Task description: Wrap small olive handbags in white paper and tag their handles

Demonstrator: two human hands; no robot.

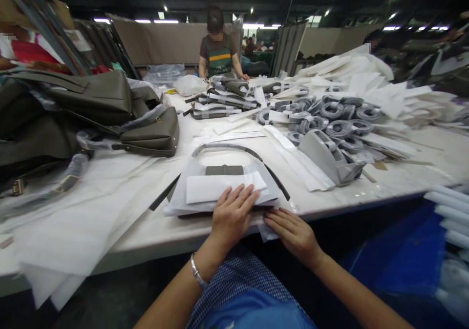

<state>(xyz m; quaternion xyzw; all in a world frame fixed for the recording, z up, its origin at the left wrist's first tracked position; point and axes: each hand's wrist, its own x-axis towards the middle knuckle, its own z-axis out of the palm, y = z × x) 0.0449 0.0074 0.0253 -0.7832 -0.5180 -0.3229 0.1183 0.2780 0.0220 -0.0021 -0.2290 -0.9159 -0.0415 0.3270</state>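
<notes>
A dark olive handbag lies on the table before me, mostly covered by a thin white wrapping sheet (179,199). Its wrapped handle (220,147) arches toward the far side. A folded white foam piece (205,190) rests on top. My left hand (234,209) is spread flat over the foam's right part, pressing on the bag. At the bag's near right corner, by the table edge, my right hand (295,234) has its fingers close together on a small translucent sheet (268,232) that hangs over the edge. My right thumb is hidden.
Several olive handbags (150,136) are heaped left, beside loose white sheets (80,216). Coiled wrapped straps (331,112) and a grey bag-shaped piece (322,155) lie right. A co-worker (220,51) stands across the table. A blue bin (403,256) is at lower right.
</notes>
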